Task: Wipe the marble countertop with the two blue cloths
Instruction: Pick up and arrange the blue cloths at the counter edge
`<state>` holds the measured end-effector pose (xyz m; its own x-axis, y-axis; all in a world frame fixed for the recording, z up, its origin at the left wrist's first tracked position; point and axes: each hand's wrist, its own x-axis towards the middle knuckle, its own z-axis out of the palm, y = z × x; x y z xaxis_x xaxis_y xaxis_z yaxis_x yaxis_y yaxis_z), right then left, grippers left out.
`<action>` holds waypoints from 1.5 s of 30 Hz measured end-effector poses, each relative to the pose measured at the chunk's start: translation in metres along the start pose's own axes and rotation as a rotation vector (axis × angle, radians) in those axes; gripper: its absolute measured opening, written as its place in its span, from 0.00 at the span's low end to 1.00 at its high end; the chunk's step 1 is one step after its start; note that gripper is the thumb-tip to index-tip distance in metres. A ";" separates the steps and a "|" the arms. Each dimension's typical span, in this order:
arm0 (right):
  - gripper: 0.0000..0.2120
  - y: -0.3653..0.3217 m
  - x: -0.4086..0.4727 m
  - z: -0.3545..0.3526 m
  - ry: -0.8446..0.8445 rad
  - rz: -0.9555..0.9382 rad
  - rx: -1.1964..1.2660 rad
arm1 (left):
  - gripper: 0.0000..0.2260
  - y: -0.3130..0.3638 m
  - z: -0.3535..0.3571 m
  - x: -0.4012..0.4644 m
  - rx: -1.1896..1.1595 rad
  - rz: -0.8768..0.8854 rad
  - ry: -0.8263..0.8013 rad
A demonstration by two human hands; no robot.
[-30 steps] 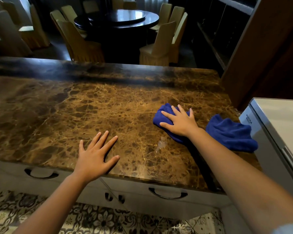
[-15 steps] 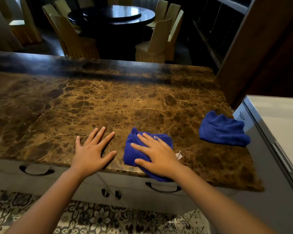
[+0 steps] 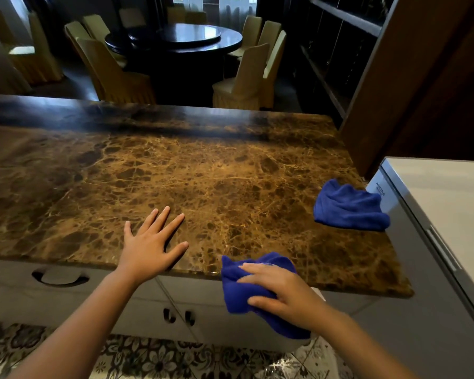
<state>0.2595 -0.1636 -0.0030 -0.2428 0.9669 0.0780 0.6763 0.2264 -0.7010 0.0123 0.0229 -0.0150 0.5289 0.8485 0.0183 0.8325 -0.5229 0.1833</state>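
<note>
Right hand [image 3: 281,292] grips a crumpled blue microfibre cloth [image 3: 241,289] at the near edge of the brown veined marble table [image 3: 203,173]; fingers curl over the top of the cloth, thumb pinches its lower side. Most of this cloth hangs past the edge, in front of the white cabinet front [image 3: 203,296], only its upper part on the stone. Left hand [image 3: 148,246] lies flat and wide open, palm down on the table, fingers spread, holding nothing, well left of the held cloth. Second blue cloth [image 3: 349,207], bunched, sits alone near the table's right end, just beside a grey-white appliance [image 3: 435,214], well apart from both hands. Patterned floor tiles [image 3: 148,356] below.
</note>
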 end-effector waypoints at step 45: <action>0.23 0.066 -0.078 -0.094 0.198 0.585 -0.543 | 0.35 0.003 -0.005 -0.001 0.002 0.013 -0.008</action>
<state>0.3886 -0.2132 0.0114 0.3460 0.9376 -0.0342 0.9100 -0.3443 -0.2308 0.0128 0.0208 -0.0092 0.5407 0.8411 0.0130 0.8260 -0.5338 0.1809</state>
